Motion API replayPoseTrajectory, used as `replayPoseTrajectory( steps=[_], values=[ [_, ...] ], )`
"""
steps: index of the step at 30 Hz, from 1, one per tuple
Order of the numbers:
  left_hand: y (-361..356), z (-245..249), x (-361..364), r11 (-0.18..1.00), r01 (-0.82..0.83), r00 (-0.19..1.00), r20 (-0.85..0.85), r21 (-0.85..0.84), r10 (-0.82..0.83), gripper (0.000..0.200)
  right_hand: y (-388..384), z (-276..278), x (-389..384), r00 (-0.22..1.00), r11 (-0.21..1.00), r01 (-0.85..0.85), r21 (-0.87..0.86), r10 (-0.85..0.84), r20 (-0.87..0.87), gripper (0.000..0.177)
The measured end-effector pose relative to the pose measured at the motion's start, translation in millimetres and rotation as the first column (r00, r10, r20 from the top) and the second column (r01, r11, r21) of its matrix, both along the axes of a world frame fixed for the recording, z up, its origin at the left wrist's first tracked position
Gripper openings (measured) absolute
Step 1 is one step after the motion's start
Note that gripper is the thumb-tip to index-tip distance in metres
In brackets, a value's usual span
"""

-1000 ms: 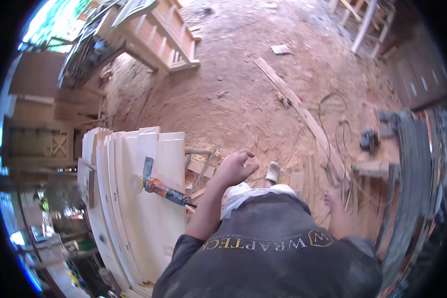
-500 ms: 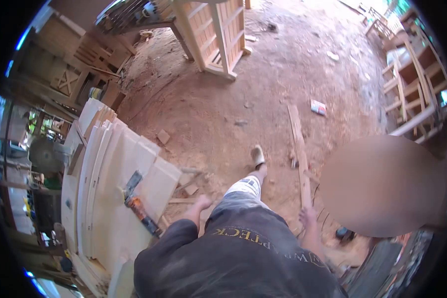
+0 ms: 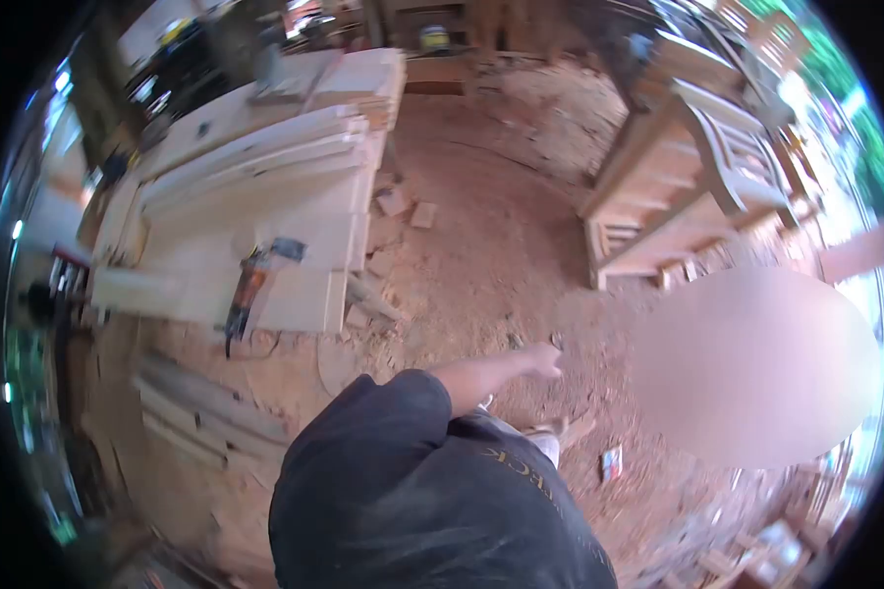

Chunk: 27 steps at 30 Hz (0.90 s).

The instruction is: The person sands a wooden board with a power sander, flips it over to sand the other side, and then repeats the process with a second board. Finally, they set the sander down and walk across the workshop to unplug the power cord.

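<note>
My left hand (image 3: 544, 361) is stretched forward over the dirt floor, touching nothing that I can make out. Its fingers are small and blurred, so their pose is unclear. My right hand is out of sight. To the left, an orange and black power tool (image 3: 249, 283) lies on pale wooden boards (image 3: 300, 211), its grey head towards the boards' right side and a cord hanging from its near end.
A wooden furniture frame (image 3: 658, 201) stands at the upper right. Offcuts (image 3: 423, 215) lie beside the boards. Long timbers (image 3: 192, 402) are on the ground at the lower left, and a small packet (image 3: 612, 463) lies near my feet. A blurred patch covers the right.
The view has swung left, so the boards and tool appear more in front. My left arm has come forward across my body. My right hand has left the view.
</note>
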<state>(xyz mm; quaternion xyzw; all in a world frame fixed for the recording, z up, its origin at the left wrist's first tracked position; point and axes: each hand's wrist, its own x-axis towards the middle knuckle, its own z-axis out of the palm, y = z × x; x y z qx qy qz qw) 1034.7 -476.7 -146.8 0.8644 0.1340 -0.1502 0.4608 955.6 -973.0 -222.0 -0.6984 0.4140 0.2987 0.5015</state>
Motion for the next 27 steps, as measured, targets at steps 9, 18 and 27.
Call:
replayPoseTrajectory(
  steps=[9, 18, 27],
  values=[
    [5.5, -42.2, -65.5, 0.472, -0.859, 0.415, -0.268, 0.198, 0.869, 0.043, 28.1, -0.5, 371.4, 0.769, 0.763, -0.637, -0.109, 0.639, -0.021, 0.036],
    [-228.8, -130.8, -222.3, 0.022, -0.983, -0.073, -0.502, 0.181, 0.862, 0.041, 220.9, -62.9, 623.1, 0.418, 0.413, -0.908, 0.073, 0.907, 0.057, 0.042],
    [-318.4, -129.2, -77.1, -0.201, -0.979, -0.123, -0.719, -0.024, 0.684, 0.042, 507.5, 35.9, 456.2, -0.071, -0.132, -0.952, 0.275, 0.973, 0.220, 0.047]
  ],
)
